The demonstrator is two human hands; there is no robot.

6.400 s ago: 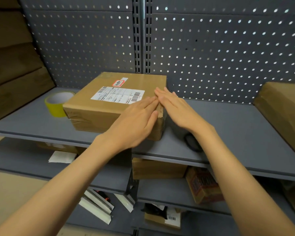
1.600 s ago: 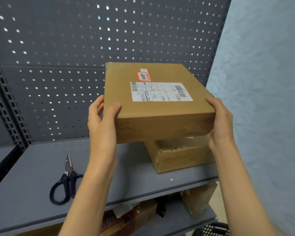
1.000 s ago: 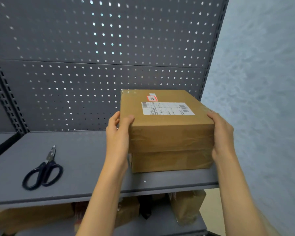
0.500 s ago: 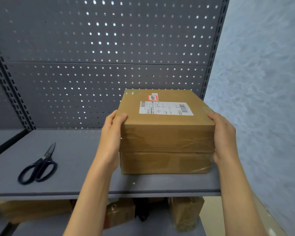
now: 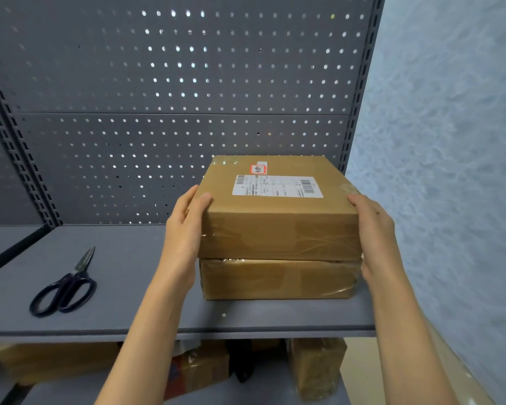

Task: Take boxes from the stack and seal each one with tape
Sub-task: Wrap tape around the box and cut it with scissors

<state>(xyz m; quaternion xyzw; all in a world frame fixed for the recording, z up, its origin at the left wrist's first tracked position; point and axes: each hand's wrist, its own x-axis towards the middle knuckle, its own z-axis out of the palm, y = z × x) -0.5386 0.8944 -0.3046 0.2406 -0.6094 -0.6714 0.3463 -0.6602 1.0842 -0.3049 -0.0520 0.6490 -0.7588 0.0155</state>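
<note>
- Since half a second back, top box (image 5: 278, 211) sits squared on lower box (image 5: 278, 280); hands barely shifted.
- Head view: I see left hand (image 5: 184, 226) flat against top box's left side, fingers straight, thumb on its top edge.
- Right hand (image 5: 373, 226) presses its right side, fingers extended, not curled round it.
- Stack sits at shelf (image 5: 146, 314) right end, near front edge, by pegboard (image 5: 173, 112).
- Shipping label (image 5: 276, 185) on top face.
- Scissors (image 5: 66, 286) lie well apart, toward shelf's left end.

Your labelled, taped brown box (image 5: 278, 211) sits flat and squarely atop a second taped box (image 5: 278, 279) on the shelf (image 5: 123, 302).
</note>
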